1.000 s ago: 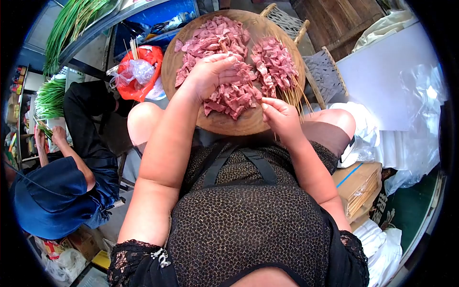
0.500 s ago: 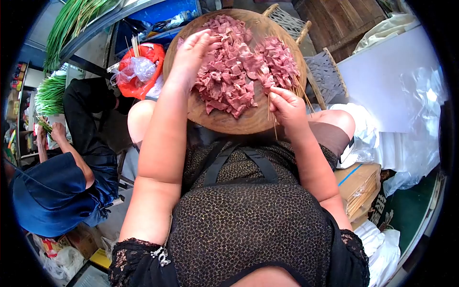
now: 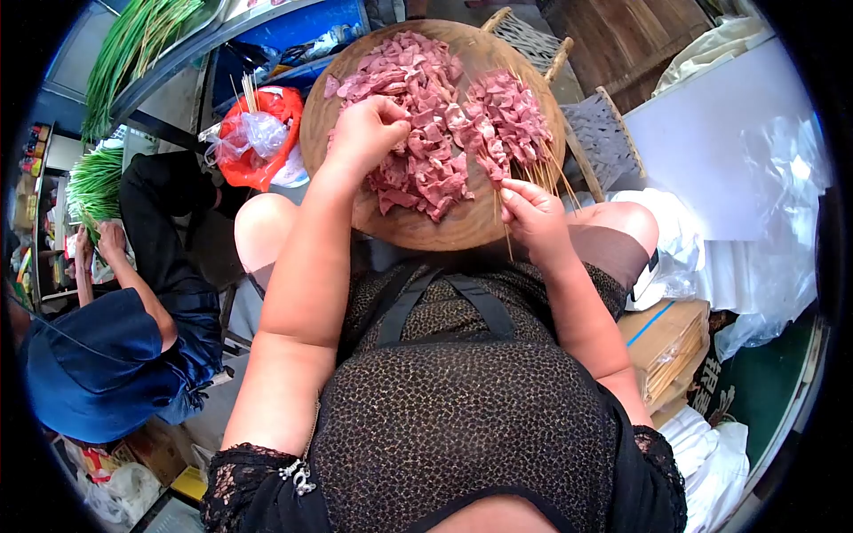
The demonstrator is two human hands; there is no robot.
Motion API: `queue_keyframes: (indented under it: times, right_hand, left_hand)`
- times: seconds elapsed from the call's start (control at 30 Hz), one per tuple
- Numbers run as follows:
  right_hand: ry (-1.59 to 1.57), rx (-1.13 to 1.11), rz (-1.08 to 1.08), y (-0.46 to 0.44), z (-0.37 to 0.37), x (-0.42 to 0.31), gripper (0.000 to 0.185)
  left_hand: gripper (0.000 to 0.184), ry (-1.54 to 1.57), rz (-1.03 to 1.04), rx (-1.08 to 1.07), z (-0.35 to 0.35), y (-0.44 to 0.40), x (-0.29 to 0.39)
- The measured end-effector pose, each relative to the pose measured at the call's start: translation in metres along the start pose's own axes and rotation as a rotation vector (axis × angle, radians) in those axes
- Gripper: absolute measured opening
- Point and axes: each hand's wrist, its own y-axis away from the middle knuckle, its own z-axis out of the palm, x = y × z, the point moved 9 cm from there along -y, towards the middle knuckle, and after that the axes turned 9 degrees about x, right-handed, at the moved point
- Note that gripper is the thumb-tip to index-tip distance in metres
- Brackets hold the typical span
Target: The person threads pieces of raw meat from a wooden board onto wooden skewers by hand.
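A round wooden board (image 3: 426,233) lies over my knees, bearing a heap of raw meat pieces (image 3: 404,67). My left hand (image 3: 369,133) is over the left side of the heap, fingers pressed together; what they hold, if anything, is hidden. With thumb and fingers, my right hand (image 3: 531,210) pinches a thin wooden skewer at the board's near right edge. Meat pieces (image 3: 490,155) are threaded on it just above the fingers, and its lower end points toward me. Finished-looking meat skewers (image 3: 515,111) lie in a pile on the right side of the board, sticks toward me.
Left of the board is a red plastic bag (image 3: 258,138) with sticks and clear plastic. Farther left a co-worker in blue (image 3: 98,355) handles green stalks. A woven chair (image 3: 604,138) and a white panel (image 3: 711,142) stand right, above a cardboard box (image 3: 671,342) of sticks.
My left hand first moved up and left from near the skewer, then came slightly down and right with fingers closing. My right hand keeps its pinch, and the skewer's meat now shows more clearly.
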Motion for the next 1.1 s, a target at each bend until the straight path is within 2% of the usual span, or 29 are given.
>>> queue_keyframes:
  times: [0.07, 0.1, 0.17, 0.23, 0.4, 0.6, 0.73, 0.8, 1.1]
  right_hand:
    - [0.028, -0.012, -0.001, -0.001, 0.0, 0.005, 0.024]
    - [0.055, -0.025, -0.005, -0.001, 0.001, 0.006, 0.025]
    - [0.076, -0.036, -0.024, -0.001, 0.004, 0.007, 0.025]
    - [0.095, -0.044, -0.043, 0.001, 0.006, 0.006, 0.025]
    - [0.155, -0.039, 0.004, 0.004, 0.008, 0.012, 0.024]
    - [0.149, -0.05, -0.015, 0.001, 0.007, 0.018, 0.024]
    - [0.164, -0.035, -0.02, 0.002, 0.006, 0.015, 0.024]
    - [0.182, -0.05, -0.027, 0.007, 0.009, 0.01, 0.024]
    - [0.178, -0.064, -0.052, 0.008, 0.009, 0.012, 0.024]
  left_hand:
    - [0.015, 0.287, -0.161, 0.004, 0.001, -0.003, -0.009]
    - [0.015, 0.286, -0.162, 0.006, 0.002, -0.004, -0.011]
    - [0.018, 0.858, -0.279, -0.006, 0.01, -0.006, -0.013]
    - [0.02, 0.878, -0.325, -0.035, 0.012, -0.007, -0.015]
    - [0.024, 1.221, -0.444, 0.038, 0.021, -0.007, -0.023]
    - [0.019, 1.277, -0.483, -0.081, 0.035, -0.006, -0.019]
    - [0.017, 1.286, -0.445, -0.067, 0.031, -0.008, -0.018]
    - [0.016, 1.292, -0.49, -0.005, 0.027, -0.008, -0.022]
    - [0.015, 1.301, -0.481, -0.031, 0.025, -0.006, -0.015]
